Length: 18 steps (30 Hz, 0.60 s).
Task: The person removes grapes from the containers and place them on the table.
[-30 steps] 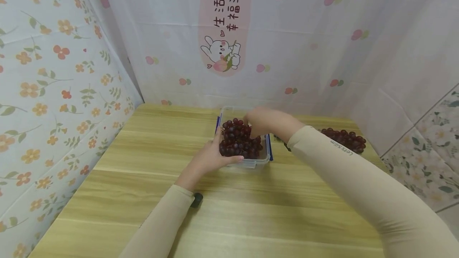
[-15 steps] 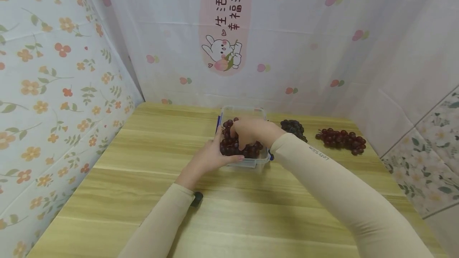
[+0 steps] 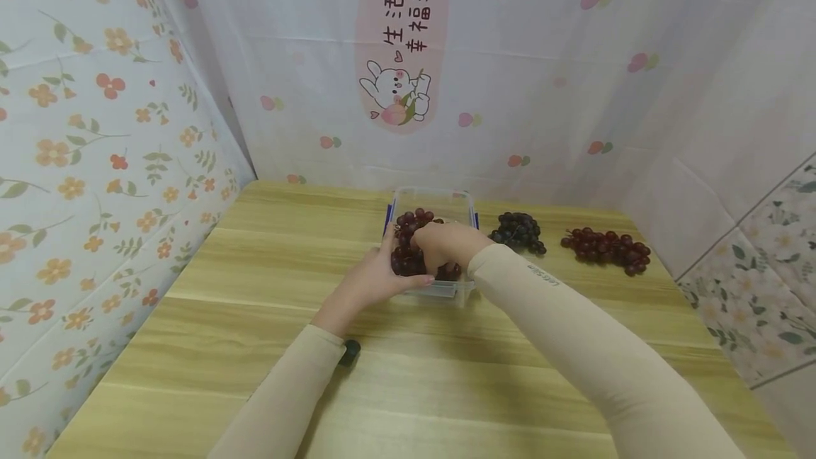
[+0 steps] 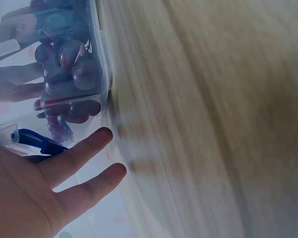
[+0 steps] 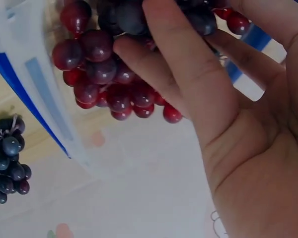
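Note:
A clear plastic box [image 3: 440, 290] with blue side clips holds dark red grapes [image 3: 414, 219]. My left hand [image 3: 371, 278] rests around its near left corner, thumb along the front; the left wrist view shows two fingers of that hand [image 4: 35, 193] straight and spread beside the wall, grapes [image 4: 64, 74] visible through it. Inside the box, my right hand [image 3: 446, 244] touches the grapes from above. The right wrist view has this hand [image 5: 256, 134] with extended, slightly bent fingers over red and dark grapes [image 5: 104, 74]. Part of the bunch is hidden under it.
Right of the box lies a black grape bunch [image 3: 518, 231], and farther right a red bunch [image 3: 608, 248]. All stand on a wooden table [image 3: 255, 268] with a patterned curtain [image 3: 542, 91] behind. A small dark object [image 3: 350, 353] sits by the left sleeve.
My right hand has moved left and lower over the grapes in the box, and its forearm has uncovered the black and red bunches. My left hand has stayed at the corner.

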Available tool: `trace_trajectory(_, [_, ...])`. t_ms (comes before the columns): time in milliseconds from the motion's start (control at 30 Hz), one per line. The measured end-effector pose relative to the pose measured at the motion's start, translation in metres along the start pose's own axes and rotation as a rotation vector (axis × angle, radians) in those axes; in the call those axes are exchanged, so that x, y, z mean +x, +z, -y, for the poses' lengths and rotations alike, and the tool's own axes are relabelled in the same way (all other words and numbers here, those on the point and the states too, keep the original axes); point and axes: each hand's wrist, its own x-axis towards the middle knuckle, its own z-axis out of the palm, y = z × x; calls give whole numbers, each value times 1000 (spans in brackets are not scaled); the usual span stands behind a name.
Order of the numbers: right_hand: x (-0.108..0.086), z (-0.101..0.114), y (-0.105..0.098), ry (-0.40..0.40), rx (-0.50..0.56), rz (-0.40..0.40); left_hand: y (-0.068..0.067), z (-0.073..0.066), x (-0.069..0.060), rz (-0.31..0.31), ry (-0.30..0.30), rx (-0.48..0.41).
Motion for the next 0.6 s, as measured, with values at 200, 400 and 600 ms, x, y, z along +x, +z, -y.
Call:
trace_trajectory(200, [7,-3,2,26,53,42,1,1,1,-2,4,1])
trace_trajectory(400, [12,-3,4,59,125,47,2,2,1,6,0,19])
trace_trajectory(600, [18,-1,3,61,146,54,2,3,2,5,7,-5])
